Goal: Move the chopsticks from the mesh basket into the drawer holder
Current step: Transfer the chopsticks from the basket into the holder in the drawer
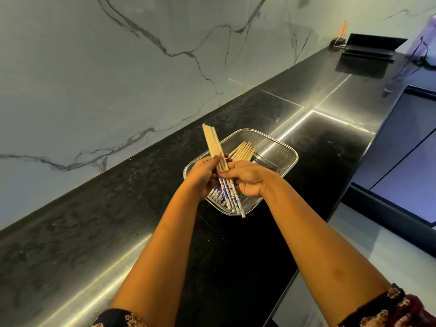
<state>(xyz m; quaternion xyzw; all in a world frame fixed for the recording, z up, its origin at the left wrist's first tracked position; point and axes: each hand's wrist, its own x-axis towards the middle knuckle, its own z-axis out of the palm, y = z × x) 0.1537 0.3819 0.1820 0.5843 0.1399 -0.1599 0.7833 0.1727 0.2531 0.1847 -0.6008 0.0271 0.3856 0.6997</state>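
A metal mesh basket (280, 147) sits on the dark countertop. Above its near half, my left hand (203, 174) and my right hand (247, 179) both grip one bundle of several chopsticks (213, 142). Their wooden ends fan up and to the left. Their blue-and-white patterned ends point down past the basket's near rim. More wooden chopsticks (243, 151) lie in the basket behind my hands, and patterned ends of others (215, 195) show under my left hand. No drawer or holder is in view.
The black stone countertop (118, 208) runs along a marbled wall. A dark folded stand (370, 47) and a purple bag (415, 53) stand at its far end. A dark glass panel (405, 156) lies right of the counter edge.
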